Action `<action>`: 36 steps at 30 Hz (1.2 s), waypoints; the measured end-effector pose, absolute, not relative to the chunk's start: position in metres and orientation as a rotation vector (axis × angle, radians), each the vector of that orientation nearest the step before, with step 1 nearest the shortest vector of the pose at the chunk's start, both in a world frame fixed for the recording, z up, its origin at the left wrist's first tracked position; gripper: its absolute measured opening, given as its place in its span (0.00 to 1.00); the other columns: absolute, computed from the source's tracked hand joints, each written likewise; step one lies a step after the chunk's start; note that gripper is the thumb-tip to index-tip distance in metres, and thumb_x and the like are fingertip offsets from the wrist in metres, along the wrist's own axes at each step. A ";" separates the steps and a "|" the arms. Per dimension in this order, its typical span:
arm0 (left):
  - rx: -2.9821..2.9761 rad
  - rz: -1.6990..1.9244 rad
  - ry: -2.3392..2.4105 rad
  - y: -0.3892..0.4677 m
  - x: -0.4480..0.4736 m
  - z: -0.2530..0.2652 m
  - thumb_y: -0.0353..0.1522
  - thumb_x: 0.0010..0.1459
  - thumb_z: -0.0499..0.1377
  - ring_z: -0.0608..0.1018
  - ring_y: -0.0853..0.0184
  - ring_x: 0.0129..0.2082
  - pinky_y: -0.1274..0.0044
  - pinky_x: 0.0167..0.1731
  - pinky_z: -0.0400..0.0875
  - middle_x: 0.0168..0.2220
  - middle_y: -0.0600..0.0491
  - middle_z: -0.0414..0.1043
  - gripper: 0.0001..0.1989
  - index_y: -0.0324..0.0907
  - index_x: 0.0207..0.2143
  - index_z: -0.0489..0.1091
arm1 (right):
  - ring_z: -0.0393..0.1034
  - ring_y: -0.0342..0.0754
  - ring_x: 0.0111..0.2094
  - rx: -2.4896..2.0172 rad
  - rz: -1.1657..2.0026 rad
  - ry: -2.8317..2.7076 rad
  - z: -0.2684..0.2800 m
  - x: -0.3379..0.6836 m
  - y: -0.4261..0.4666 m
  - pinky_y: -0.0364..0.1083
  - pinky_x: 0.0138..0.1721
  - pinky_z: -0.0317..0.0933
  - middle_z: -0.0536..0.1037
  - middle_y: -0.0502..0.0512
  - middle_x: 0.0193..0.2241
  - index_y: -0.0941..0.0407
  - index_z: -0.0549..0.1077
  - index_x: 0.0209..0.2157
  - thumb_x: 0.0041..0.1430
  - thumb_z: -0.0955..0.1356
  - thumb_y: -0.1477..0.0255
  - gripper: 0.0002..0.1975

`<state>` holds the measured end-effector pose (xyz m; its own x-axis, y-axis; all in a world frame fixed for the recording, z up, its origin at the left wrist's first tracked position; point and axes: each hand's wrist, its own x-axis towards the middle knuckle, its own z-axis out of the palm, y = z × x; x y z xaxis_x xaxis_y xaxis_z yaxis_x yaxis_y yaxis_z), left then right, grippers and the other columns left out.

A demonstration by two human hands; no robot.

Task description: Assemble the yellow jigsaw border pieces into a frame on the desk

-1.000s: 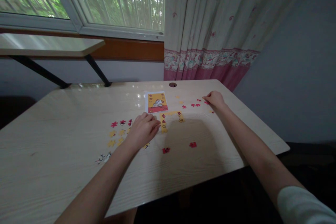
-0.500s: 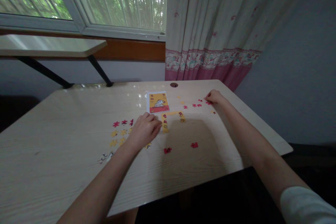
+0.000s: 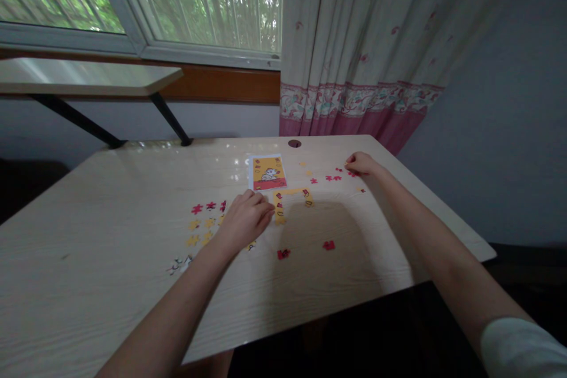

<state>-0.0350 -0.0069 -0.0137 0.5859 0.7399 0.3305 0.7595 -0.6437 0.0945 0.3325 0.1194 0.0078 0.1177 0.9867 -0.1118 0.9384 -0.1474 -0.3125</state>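
My left hand (image 3: 248, 218) rests on the table with its fingers curled together, fingertips at the left edge of a partly joined yellow jigsaw border (image 3: 292, 192). Whatever its fingers may hold is hidden. Further right, my right hand (image 3: 362, 163) pinches a small yellowish jigsaw piece (image 3: 346, 163) above several loose red pieces (image 3: 333, 178). Behind the border lies a printed reference picture (image 3: 269, 173) of a white animal on yellow and red. Two red pieces, one on the left (image 3: 283, 254) and one on the right (image 3: 328, 245), lie nearer me.
Left of my left hand, red pieces (image 3: 197, 209), yellow pieces (image 3: 193, 240) and white pieces (image 3: 179, 264) lie in rows, partly covered by my forearm. A raised shelf (image 3: 88, 78) stands at the back left. A round hole (image 3: 295, 143) is near the table's back edge.
The thumb and fingers of my right hand have turned slightly, and the yellowish piece shows more plainly at their tips. My left hand stays in place; the view shifts a little.
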 end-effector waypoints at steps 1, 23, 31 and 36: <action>-2.749 -0.531 -1.296 -0.007 -0.035 -0.013 0.33 0.61 0.53 0.66 0.61 0.35 0.71 0.33 0.59 0.32 0.49 0.70 0.11 0.43 0.36 0.75 | 0.65 0.42 0.18 -2.205 0.432 -1.931 0.006 0.333 0.120 0.41 0.25 0.57 0.71 0.52 0.14 0.61 0.74 0.23 0.47 0.68 0.75 0.05; -2.785 -0.466 -1.284 -0.009 -0.033 -0.008 0.33 0.61 0.51 0.66 0.61 0.34 0.70 0.33 0.60 0.32 0.48 0.70 0.12 0.41 0.36 0.74 | 0.63 0.39 0.24 -1.249 1.014 -2.023 -0.018 0.247 0.029 0.40 0.26 0.57 0.72 0.50 0.24 0.59 0.71 0.28 0.47 0.70 0.68 0.09; -2.782 -0.469 -1.272 -0.009 -0.032 -0.008 0.33 0.61 0.50 0.66 0.61 0.34 0.70 0.33 0.60 0.32 0.48 0.70 0.13 0.42 0.35 0.75 | 0.66 0.40 0.26 -1.332 0.843 -2.157 -0.021 0.241 0.022 0.40 0.27 0.57 0.78 0.52 0.28 0.57 0.76 0.33 0.51 0.70 0.71 0.07; -2.776 -0.443 -1.276 -0.009 -0.031 -0.009 0.33 0.61 0.50 0.66 0.61 0.34 0.70 0.33 0.60 0.32 0.48 0.70 0.13 0.42 0.35 0.74 | 0.68 0.42 0.29 -1.221 0.648 -2.268 -0.025 0.242 0.018 0.41 0.32 0.59 0.79 0.52 0.29 0.55 0.78 0.32 0.51 0.70 0.72 0.05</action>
<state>-0.0314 -0.0094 -0.0087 0.6173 0.7350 0.2805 0.7507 -0.6570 0.0695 0.2416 0.0183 -0.0246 -0.4859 0.8538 0.1870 0.6259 0.4892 -0.6073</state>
